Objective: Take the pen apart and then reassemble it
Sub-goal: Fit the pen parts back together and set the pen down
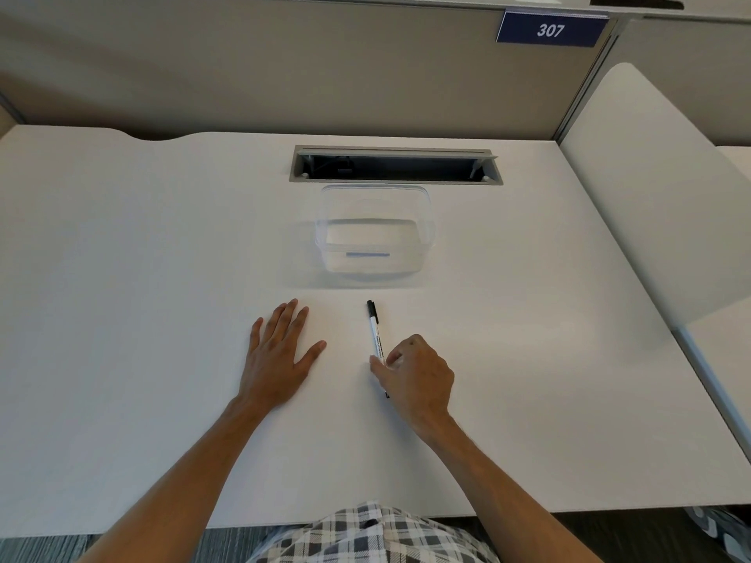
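A white pen (374, 329) with a black cap lies on the white desk (122, 258), cap end pointing away from me. My right hand (416, 371) covers the pen's near half, thumb and fingers pinched around the barrel, and a bit of its black end shows below the hand. My left hand (280, 351) rests flat on the desk to the left of the pen, palm down, fingers spread, holding nothing. The pen looks whole, with its cap on.
A clear plastic container (374, 231) stands just beyond the pen. Behind it is an open cable slot (394, 164) in the desk. A grey partition with a blue "307" sign (550, 30) closes the back, and a white side panel (642, 188) stands at the right.
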`<action>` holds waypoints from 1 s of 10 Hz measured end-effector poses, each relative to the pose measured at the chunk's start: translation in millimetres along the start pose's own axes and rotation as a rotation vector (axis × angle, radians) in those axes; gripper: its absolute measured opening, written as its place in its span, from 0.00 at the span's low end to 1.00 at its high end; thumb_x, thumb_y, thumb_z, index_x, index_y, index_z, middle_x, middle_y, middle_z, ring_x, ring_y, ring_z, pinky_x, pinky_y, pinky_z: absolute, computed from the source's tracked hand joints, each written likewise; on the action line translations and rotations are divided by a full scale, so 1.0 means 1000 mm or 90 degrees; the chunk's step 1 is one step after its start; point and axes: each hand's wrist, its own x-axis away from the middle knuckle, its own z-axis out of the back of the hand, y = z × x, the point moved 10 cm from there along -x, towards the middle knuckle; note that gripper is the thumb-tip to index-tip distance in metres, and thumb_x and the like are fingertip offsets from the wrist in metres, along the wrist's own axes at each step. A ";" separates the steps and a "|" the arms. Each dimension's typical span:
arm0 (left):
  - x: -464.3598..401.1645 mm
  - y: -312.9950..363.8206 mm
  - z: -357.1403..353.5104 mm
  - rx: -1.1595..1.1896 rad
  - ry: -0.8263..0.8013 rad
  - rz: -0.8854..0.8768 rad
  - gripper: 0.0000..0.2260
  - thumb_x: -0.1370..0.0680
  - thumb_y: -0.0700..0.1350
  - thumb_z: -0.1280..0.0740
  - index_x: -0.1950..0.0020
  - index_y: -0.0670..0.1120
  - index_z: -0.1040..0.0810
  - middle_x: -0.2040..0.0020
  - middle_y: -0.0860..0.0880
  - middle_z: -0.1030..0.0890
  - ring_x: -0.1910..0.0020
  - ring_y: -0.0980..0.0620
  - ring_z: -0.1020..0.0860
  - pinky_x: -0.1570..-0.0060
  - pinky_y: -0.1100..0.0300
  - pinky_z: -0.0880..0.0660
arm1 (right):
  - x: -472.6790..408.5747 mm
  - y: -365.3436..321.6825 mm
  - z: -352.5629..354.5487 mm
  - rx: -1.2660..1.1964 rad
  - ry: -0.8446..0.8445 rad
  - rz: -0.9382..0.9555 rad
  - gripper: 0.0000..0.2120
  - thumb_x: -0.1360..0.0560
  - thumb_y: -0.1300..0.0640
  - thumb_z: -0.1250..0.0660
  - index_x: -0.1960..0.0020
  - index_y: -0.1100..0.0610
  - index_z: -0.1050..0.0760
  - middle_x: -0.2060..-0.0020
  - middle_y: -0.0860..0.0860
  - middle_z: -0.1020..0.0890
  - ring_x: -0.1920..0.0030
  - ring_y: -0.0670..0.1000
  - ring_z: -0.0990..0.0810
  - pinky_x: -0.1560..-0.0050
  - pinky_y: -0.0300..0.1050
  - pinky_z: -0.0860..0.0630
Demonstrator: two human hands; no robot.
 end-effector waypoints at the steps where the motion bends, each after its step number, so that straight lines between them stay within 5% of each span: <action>1: 0.000 0.000 0.000 -0.001 0.000 0.000 0.33 0.24 0.66 0.54 0.23 0.50 0.45 0.21 0.50 0.45 0.22 0.52 0.49 0.24 0.47 0.53 | -0.006 -0.004 -0.001 0.006 -0.002 0.007 0.13 0.30 0.41 0.30 0.61 0.51 0.21 0.56 0.43 0.22 0.62 0.49 0.19 0.63 0.42 0.32; 10: 0.001 0.001 0.000 -0.005 -0.011 0.005 0.33 0.24 0.66 0.54 0.23 0.51 0.45 0.21 0.51 0.46 0.22 0.53 0.50 0.24 0.48 0.54 | -0.015 -0.015 -0.018 0.024 -0.002 0.033 0.12 0.29 0.46 0.31 0.65 0.54 0.24 0.57 0.45 0.23 0.63 0.50 0.21 0.62 0.45 0.25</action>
